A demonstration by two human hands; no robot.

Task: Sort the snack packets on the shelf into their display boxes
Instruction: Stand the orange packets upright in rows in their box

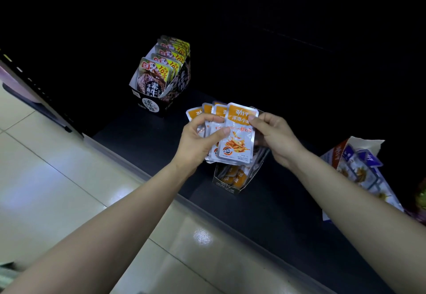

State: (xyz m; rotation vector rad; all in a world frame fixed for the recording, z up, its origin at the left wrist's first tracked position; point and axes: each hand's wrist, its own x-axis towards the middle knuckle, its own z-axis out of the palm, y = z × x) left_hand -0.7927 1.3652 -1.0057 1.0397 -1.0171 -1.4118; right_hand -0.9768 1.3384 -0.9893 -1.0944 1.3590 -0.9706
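Far left: a black cardboard display box is standing upright on the dark shelf, carrying a row of grey-and-yellow foil packets. Your left hand is holding a fan of orange-and-silver foil snack packets, fingers curled round them. Your right hand is pinching the front packet's upper right corner. Directly below, a low black open box is holding more orange packets. Far right, a torn blue-and-white carton is leaning.

orange snack packets: glossy foil-like film. display boxes: printed cardboard. shelf: matt dark. floor tiles, lower left: glossy, smooth.
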